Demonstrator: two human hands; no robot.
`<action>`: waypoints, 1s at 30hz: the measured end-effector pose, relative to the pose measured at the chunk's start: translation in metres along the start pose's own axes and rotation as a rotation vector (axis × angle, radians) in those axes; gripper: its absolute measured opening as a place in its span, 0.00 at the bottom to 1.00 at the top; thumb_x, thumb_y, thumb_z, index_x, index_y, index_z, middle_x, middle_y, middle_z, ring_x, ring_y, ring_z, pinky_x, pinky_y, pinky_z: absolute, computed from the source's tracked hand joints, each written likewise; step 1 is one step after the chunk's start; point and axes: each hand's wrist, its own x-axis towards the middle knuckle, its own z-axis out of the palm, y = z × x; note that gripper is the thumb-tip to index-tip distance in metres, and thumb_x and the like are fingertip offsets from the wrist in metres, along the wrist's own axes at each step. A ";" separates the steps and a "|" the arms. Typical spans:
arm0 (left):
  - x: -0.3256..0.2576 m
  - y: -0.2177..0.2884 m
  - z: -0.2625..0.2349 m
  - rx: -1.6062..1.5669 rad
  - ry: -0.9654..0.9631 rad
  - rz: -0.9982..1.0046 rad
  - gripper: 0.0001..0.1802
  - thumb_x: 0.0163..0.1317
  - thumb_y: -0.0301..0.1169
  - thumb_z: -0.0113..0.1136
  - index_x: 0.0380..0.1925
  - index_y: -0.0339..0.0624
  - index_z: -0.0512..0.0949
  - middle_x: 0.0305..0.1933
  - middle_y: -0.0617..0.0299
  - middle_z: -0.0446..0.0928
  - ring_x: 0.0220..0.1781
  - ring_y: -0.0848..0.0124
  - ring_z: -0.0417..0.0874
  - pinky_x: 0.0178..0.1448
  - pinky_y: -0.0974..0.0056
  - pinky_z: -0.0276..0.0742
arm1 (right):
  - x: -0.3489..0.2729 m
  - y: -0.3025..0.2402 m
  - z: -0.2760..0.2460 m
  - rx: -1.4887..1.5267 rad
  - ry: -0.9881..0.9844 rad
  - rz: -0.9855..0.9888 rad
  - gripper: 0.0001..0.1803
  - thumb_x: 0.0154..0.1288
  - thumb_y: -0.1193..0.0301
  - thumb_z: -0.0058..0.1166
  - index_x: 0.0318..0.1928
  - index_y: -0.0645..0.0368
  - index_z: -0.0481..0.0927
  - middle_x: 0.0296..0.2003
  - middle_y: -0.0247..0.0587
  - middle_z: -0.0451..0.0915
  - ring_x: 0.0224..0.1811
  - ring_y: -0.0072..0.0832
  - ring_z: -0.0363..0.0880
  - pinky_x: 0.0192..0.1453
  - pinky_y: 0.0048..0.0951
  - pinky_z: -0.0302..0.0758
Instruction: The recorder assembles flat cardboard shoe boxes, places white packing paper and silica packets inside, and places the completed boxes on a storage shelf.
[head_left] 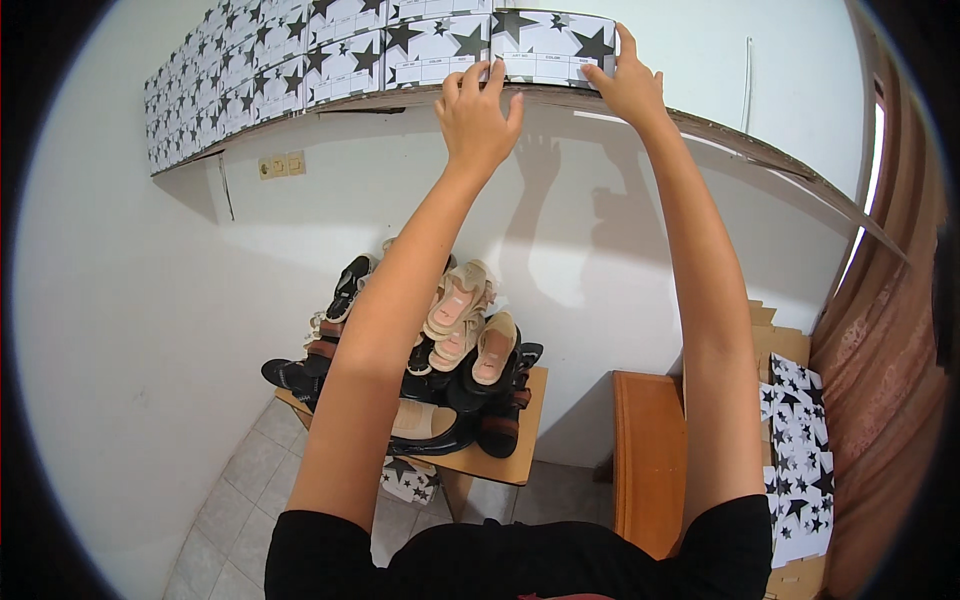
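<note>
Black short sleeves (315, 545) covered the person's shoulders at the lower edge, with both bare forearms stretched forward and up. An orange-brown piece of wooden furniture (648, 440) stood under the right forearm, and star-printed cardboard (800, 455) lay to its right, beside a brown curtain (870, 370). Partly behind the left forearm, a small wooden table (505, 466) bore a heap of beige sandals (457, 305) and black footwear (350, 285). Farther off, the left hand (478, 120) had its fingers fanned wide, tips at the lower left corner of a star-patterned shoebox (553, 45) on a high shelf (555, 95). The right hand (633, 92) spanned the box's right edge, thumb on the front, index finger pointing upward, the two spread well apart; how firmly they pressed could not be told. Matching boxes (343, 68) were stacked leftward, and cream wall sockets (280, 165) sat below them.
</note>
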 end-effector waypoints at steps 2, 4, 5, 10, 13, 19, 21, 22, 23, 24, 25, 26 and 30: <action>-0.004 0.000 0.000 0.019 -0.083 0.014 0.28 0.53 0.42 0.56 0.54 0.45 0.71 0.58 0.60 0.65 0.57 0.58 0.61 0.54 0.49 0.60 | 0.001 0.002 0.002 -0.014 -0.003 0.013 0.45 0.54 0.54 0.54 0.66 0.57 0.47 0.44 0.53 0.78 0.50 0.47 0.75 0.64 0.63 0.45; -0.006 0.000 0.001 0.048 -0.084 0.032 0.30 0.52 0.43 0.56 0.56 0.44 0.69 0.60 0.59 0.63 0.58 0.57 0.59 0.54 0.49 0.58 | 0.003 0.002 0.003 -0.025 -0.008 0.016 0.45 0.54 0.54 0.54 0.66 0.57 0.47 0.44 0.53 0.78 0.50 0.47 0.75 0.64 0.63 0.46; -0.007 0.000 0.002 0.077 -0.083 0.050 0.32 0.52 0.43 0.56 0.57 0.42 0.67 0.61 0.58 0.61 0.59 0.55 0.58 0.55 0.48 0.57 | 0.003 0.002 0.004 -0.027 -0.010 0.016 0.45 0.54 0.54 0.54 0.66 0.57 0.47 0.44 0.53 0.78 0.50 0.47 0.75 0.64 0.63 0.46; -0.007 -0.001 0.001 0.086 -0.114 0.058 0.34 0.51 0.43 0.56 0.58 0.40 0.65 0.63 0.57 0.59 0.59 0.55 0.57 0.57 0.48 0.54 | 0.005 -0.001 0.004 -0.043 -0.028 0.029 0.45 0.54 0.54 0.54 0.66 0.59 0.47 0.43 0.53 0.79 0.49 0.47 0.76 0.64 0.63 0.47; -0.006 -0.001 -0.003 0.085 -0.149 0.057 0.35 0.51 0.44 0.56 0.58 0.39 0.64 0.64 0.57 0.58 0.60 0.54 0.56 0.57 0.47 0.54 | 0.001 -0.004 0.002 -0.053 -0.031 0.029 0.45 0.54 0.54 0.54 0.66 0.60 0.48 0.43 0.54 0.78 0.50 0.48 0.75 0.63 0.65 0.46; -0.020 0.001 -0.019 0.043 -0.251 0.029 0.37 0.50 0.45 0.57 0.59 0.38 0.63 0.67 0.55 0.53 0.64 0.49 0.51 0.59 0.43 0.50 | -0.028 -0.015 0.001 -0.091 0.225 -0.028 0.41 0.55 0.55 0.53 0.64 0.59 0.53 0.50 0.52 0.71 0.53 0.45 0.72 0.60 0.71 0.44; -0.026 0.002 -0.026 0.009 -0.306 0.012 0.37 0.50 0.45 0.57 0.59 0.38 0.63 0.67 0.54 0.53 0.65 0.48 0.49 0.60 0.41 0.49 | -0.042 -0.021 -0.008 -0.101 0.236 -0.033 0.38 0.55 0.55 0.53 0.62 0.58 0.56 0.51 0.51 0.70 0.53 0.45 0.71 0.60 0.72 0.43; -0.029 0.001 -0.032 -0.018 -0.322 0.013 0.37 0.50 0.45 0.57 0.59 0.39 0.64 0.68 0.54 0.52 0.66 0.47 0.48 0.60 0.40 0.48 | -0.052 -0.027 -0.012 -0.095 0.248 -0.051 0.36 0.55 0.56 0.53 0.61 0.57 0.59 0.51 0.49 0.69 0.53 0.44 0.71 0.59 0.73 0.43; -0.033 0.006 -0.035 -0.060 -0.338 0.016 0.37 0.49 0.46 0.57 0.59 0.40 0.64 0.68 0.54 0.51 0.67 0.46 0.46 0.61 0.39 0.47 | -0.063 -0.027 -0.017 -0.121 0.244 -0.030 0.36 0.55 0.56 0.53 0.61 0.57 0.59 0.51 0.49 0.69 0.53 0.44 0.71 0.59 0.73 0.43; -0.037 0.011 -0.039 -0.092 -0.354 0.022 0.37 0.49 0.46 0.57 0.59 0.40 0.64 0.68 0.54 0.51 0.67 0.46 0.46 0.61 0.39 0.47 | -0.074 -0.028 -0.023 -0.144 0.220 -0.063 0.34 0.55 0.56 0.53 0.60 0.55 0.60 0.51 0.49 0.69 0.53 0.45 0.71 0.59 0.73 0.44; -0.039 0.017 -0.046 -0.114 -0.427 -0.005 0.36 0.49 0.45 0.58 0.57 0.38 0.66 0.67 0.51 0.53 0.66 0.47 0.48 0.60 0.39 0.49 | -0.085 -0.029 -0.028 -0.165 0.198 -0.096 0.32 0.54 0.57 0.53 0.58 0.54 0.62 0.50 0.48 0.70 0.52 0.45 0.71 0.59 0.73 0.44; -0.041 0.025 -0.052 -0.140 -0.504 -0.028 0.36 0.49 0.45 0.59 0.56 0.37 0.67 0.66 0.49 0.54 0.66 0.48 0.50 0.60 0.39 0.50 | -0.097 -0.031 -0.034 -0.214 0.153 -0.075 0.30 0.54 0.57 0.54 0.57 0.53 0.64 0.51 0.47 0.70 0.53 0.43 0.71 0.59 0.72 0.45; -0.054 0.055 -0.065 -0.340 -1.067 -0.014 0.38 0.49 0.53 0.59 0.58 0.44 0.67 0.63 0.46 0.61 0.60 0.54 0.63 0.59 0.45 0.58 | -0.155 -0.035 -0.065 -0.205 -0.294 0.110 0.26 0.55 0.57 0.54 0.53 0.53 0.70 0.46 0.45 0.75 0.49 0.38 0.74 0.58 0.63 0.53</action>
